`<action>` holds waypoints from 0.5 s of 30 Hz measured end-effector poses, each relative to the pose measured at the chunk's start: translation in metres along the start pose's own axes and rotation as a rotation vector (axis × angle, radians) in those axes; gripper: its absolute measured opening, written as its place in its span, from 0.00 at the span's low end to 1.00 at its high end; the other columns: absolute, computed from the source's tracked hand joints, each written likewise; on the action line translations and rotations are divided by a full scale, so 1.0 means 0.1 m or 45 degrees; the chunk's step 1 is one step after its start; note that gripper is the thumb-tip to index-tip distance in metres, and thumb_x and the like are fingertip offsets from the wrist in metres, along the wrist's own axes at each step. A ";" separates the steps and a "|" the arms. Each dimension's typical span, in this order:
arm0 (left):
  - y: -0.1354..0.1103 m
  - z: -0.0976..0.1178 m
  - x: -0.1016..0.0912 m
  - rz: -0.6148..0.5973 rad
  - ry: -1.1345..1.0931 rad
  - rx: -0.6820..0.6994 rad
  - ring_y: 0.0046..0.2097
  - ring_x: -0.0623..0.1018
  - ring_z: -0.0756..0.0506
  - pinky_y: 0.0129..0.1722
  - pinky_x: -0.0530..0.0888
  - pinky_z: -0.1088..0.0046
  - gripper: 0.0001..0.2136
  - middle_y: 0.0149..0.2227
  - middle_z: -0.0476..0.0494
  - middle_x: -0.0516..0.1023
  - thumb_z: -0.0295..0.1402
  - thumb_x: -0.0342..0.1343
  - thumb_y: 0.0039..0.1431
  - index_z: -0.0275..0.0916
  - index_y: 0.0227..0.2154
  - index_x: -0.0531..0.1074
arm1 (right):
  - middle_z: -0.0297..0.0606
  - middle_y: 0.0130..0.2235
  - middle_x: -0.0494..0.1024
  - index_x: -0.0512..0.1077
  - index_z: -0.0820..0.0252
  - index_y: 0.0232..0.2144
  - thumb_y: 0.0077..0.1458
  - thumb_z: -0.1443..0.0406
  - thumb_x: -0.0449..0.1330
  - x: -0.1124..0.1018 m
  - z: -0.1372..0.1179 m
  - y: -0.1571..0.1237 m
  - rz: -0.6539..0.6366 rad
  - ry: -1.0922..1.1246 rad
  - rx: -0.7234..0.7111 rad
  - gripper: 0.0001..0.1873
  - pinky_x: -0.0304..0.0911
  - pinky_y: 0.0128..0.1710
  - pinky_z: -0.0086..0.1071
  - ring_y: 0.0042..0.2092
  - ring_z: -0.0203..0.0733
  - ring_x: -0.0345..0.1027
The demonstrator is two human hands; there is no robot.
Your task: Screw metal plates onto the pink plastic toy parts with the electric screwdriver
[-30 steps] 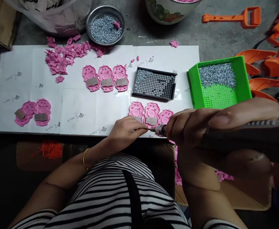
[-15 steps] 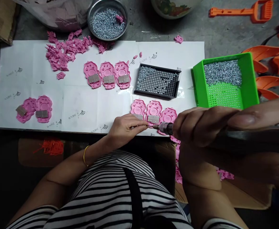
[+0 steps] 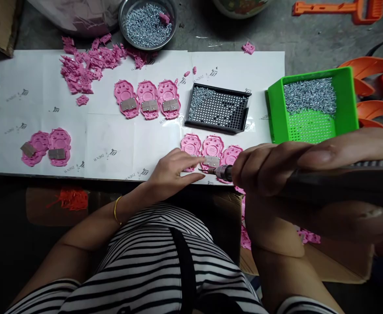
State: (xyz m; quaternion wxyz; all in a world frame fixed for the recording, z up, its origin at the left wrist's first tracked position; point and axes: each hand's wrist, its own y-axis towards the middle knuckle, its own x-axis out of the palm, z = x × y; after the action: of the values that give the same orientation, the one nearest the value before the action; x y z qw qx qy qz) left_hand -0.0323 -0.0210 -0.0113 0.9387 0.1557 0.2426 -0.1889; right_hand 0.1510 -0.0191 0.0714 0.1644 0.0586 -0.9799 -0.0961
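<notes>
My right hand grips a dark electric screwdriver whose metal tip points left at a row of three pink paw-shaped plastic parts near the table's front edge. Small metal plates sit on these parts. My left hand rests on the leftmost part of the row, its fingers spread and pressing down, fingertips close to the screwdriver tip. Just behind the row stands a black screw tray with a grid of holes.
A green bin of screws stands at the right, a metal bowl of screws at the back. More pink paw parts and loose pink pieces lie on white paper sheets. Orange plastic parts lie far right.
My left hand's fingers have spread out over the leftmost pink part. The screwdriver tip has shifted slightly toward the middle part. The view has drifted a little downward.
</notes>
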 end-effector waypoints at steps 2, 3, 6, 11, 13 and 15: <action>0.00 -0.05 -0.06 0.008 0.238 0.030 0.43 0.72 0.46 0.44 0.73 0.67 0.19 0.41 0.43 0.77 0.39 0.64 0.59 0.38 0.51 0.76 | 0.31 0.19 0.63 0.78 0.52 0.37 0.53 0.56 0.66 0.02 0.02 0.00 0.125 0.030 -0.090 0.10 0.59 0.17 0.38 0.19 0.39 0.57; 0.00 -0.07 -0.09 -0.001 0.358 0.036 0.45 0.70 0.44 0.45 0.72 0.66 0.20 0.43 0.42 0.76 0.41 0.64 0.59 0.39 0.52 0.75 | 0.32 0.19 0.64 0.78 0.54 0.36 0.52 0.57 0.66 0.02 0.04 0.00 0.139 0.042 -0.104 0.10 0.59 0.17 0.38 0.18 0.39 0.57; -0.01 -0.14 -0.15 -0.094 0.593 0.046 0.48 0.68 0.41 0.45 0.70 0.63 0.18 0.48 0.39 0.73 0.41 0.63 0.60 0.39 0.51 0.76 | 0.31 0.18 0.65 0.78 0.54 0.36 0.51 0.56 0.68 0.00 0.13 0.02 0.083 0.094 -0.108 0.12 0.61 0.18 0.38 0.19 0.38 0.59; -0.03 -0.19 -0.08 -0.131 0.661 -0.002 0.48 0.67 0.41 0.46 0.68 0.63 0.15 0.48 0.40 0.73 0.39 0.61 0.62 0.42 0.49 0.76 | 0.30 0.19 0.64 0.78 0.55 0.38 0.52 0.55 0.68 -0.06 0.27 0.04 0.025 0.085 -0.172 0.13 0.62 0.19 0.36 0.20 0.38 0.62; -0.03 -0.18 -0.04 -0.103 0.668 -0.011 0.48 0.67 0.41 0.45 0.67 0.64 0.13 0.47 0.41 0.73 0.38 0.60 0.63 0.42 0.48 0.77 | 0.31 0.20 0.64 0.78 0.55 0.39 0.54 0.58 0.67 -0.06 0.30 0.05 -0.018 0.043 -0.160 0.12 0.64 0.20 0.35 0.21 0.38 0.63; -0.02 -0.17 -0.02 -0.094 0.677 -0.015 0.48 0.67 0.40 0.44 0.67 0.63 0.12 0.46 0.41 0.73 0.39 0.60 0.63 0.42 0.47 0.77 | 0.31 0.20 0.65 0.78 0.55 0.40 0.55 0.58 0.66 -0.06 0.33 0.07 -0.063 0.054 -0.174 0.12 0.66 0.20 0.34 0.20 0.37 0.64</action>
State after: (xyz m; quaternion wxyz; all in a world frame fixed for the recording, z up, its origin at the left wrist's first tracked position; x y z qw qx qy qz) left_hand -0.0416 -0.0157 -0.0248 0.8354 0.1853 0.4872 -0.1742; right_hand 0.1447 -0.0063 0.0405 0.1862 0.0733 -0.9657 -0.1657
